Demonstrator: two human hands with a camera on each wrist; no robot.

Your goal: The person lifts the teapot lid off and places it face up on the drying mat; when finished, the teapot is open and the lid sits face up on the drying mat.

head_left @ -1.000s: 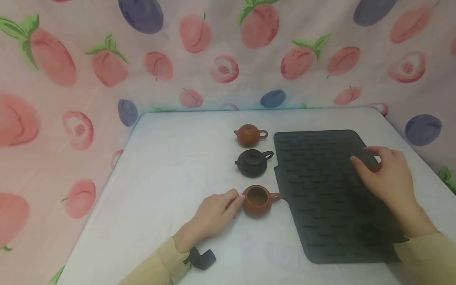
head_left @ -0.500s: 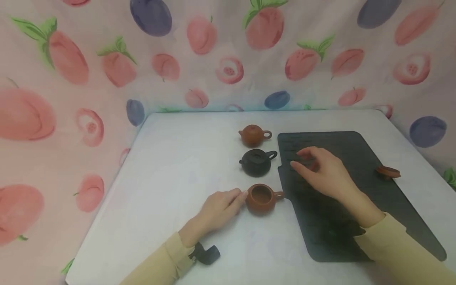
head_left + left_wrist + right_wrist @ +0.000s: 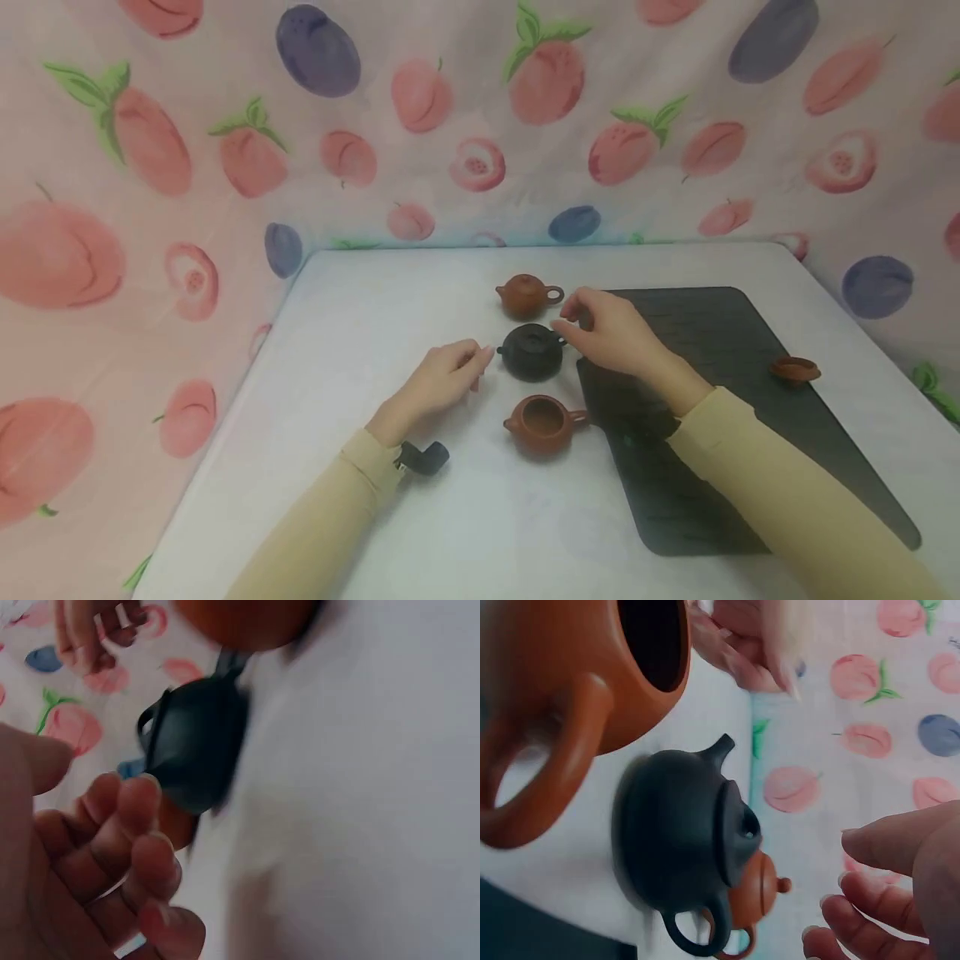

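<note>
A black teapot [image 3: 531,355] with its lid on stands on the white table between my two hands. My left hand [image 3: 438,379] hovers just left of its spout, fingers loosely bent and holding nothing, as the left wrist view shows. On the other side, my right hand [image 3: 613,335] overlaps the teapot's handle in the head view; in the right wrist view its thumb and fingers [image 3: 870,911] are spread apart with nothing between them. Nearer to me sits a lidless reddish-brown teapot [image 3: 542,446], its dark inside visible. Behind the black one stands a lidded brown teapot [image 3: 522,297].
A dark ridged mat [image 3: 701,333] covers much of the table's right side, partly under my right forearm. On its right edge lies a reddish-brown lid [image 3: 795,370]. Fruit-printed cloth [image 3: 480,100] hangs behind and to the left of the white table [image 3: 375,300].
My right hand has moved left from beside the lid, across the mat to the black teapot. My left hand has left the lidless teapot and moved up toward the black teapot's spout.
</note>
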